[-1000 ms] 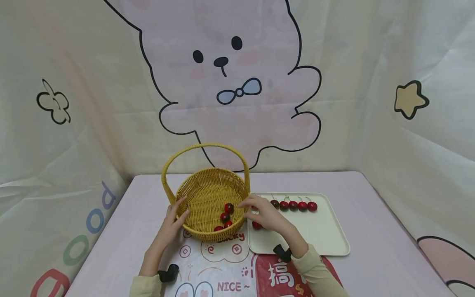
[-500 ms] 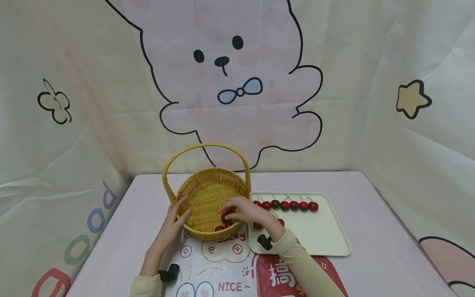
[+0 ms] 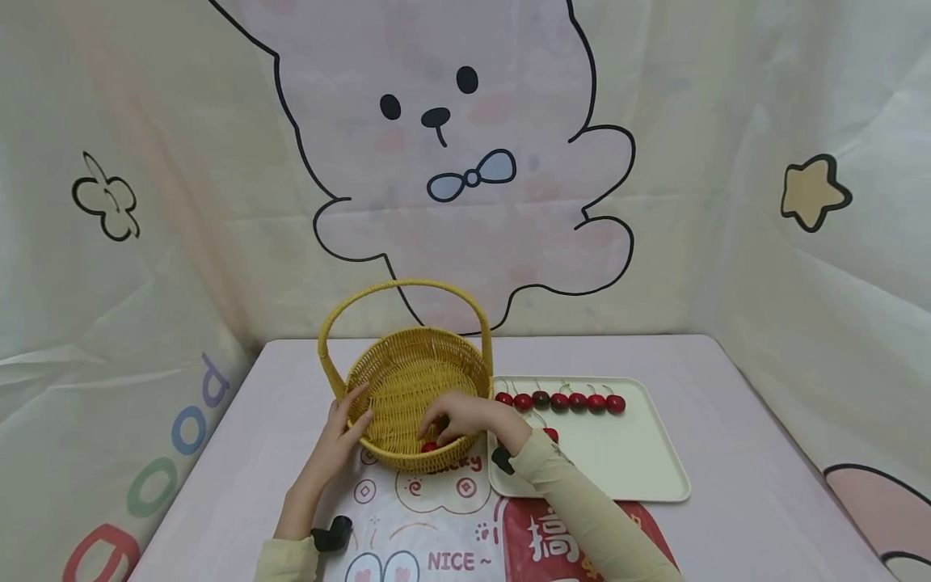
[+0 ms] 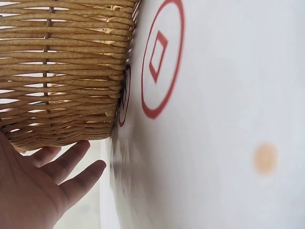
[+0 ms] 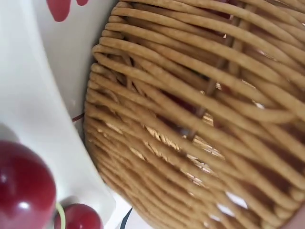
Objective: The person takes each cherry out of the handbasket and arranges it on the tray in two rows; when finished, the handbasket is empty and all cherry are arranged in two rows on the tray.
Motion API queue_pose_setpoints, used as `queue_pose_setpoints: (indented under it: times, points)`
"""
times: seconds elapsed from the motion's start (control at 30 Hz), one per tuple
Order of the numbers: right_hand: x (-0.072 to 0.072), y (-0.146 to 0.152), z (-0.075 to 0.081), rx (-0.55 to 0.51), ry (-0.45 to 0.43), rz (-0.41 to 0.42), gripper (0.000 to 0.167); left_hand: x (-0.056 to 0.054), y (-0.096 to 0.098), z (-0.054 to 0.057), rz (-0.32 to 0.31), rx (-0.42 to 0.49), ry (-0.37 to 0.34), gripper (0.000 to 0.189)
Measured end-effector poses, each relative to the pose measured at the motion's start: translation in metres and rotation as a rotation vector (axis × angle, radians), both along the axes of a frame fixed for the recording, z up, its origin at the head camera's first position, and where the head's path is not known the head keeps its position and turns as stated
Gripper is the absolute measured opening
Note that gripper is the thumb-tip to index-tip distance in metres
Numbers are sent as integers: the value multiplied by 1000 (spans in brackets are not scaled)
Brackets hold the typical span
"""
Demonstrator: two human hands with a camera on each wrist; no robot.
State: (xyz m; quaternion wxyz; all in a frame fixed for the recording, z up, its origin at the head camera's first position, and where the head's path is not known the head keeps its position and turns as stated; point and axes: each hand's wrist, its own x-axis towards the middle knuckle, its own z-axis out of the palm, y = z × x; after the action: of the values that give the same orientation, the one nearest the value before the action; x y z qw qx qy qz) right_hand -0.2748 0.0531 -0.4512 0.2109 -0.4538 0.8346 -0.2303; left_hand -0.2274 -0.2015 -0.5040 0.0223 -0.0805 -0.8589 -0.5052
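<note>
A yellow wicker basket (image 3: 393, 388) with a tall arched handle stands on the table. My left hand (image 3: 339, 436) rests against its left rim; in the left wrist view its fingers (image 4: 71, 162) lie fairly straight beside the woven wall. Inside the basket, my right hand (image 3: 461, 416) reaches over the right rim with bent fingers around the cherries. A red cherry (image 3: 429, 447) shows just below the fingertips, and a dark one (image 3: 441, 422) shows between finger and thumb. Whether it pinches one is hidden. The right wrist view shows mostly the basket's outer wall (image 5: 190, 95).
Right of the basket lies a cream tray (image 3: 618, 477). A row of cherries with stems (image 3: 578, 402) lines its far side. Closer in, another cherry (image 3: 550, 435) is partly covered by the right forearm. A printed mat (image 3: 436, 537) lies in front; fabric walls stand around the table.
My right hand has moved left from above the tray edge into the basket and lowered onto the cherries there, its fingers bending. The left hand stays at the rim.
</note>
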Motion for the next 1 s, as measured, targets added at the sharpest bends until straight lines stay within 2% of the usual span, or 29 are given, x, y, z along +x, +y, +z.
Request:
queue_pose_setpoints:
  times: [0.23,0.47,0.73,0.9,1.0]
  points:
    - [-5,-4,-2,80,-19,67,32,0,-1,-1,-5,1,2,52]
    - [-4,-6,-1,92,-136,47,33,-1,-1,-1,-7,2,-1,51]
    - [-5,-4,1,39,-126,37,29,-1,0,0,-1,8,-3,51]
    - [-5,-2,0,-23,-152,-9,28,0,1,0,2,6,-5,51]
    - [-4,-1,0,-66,-128,-31,29,0,0,1,6,4,-5,51]
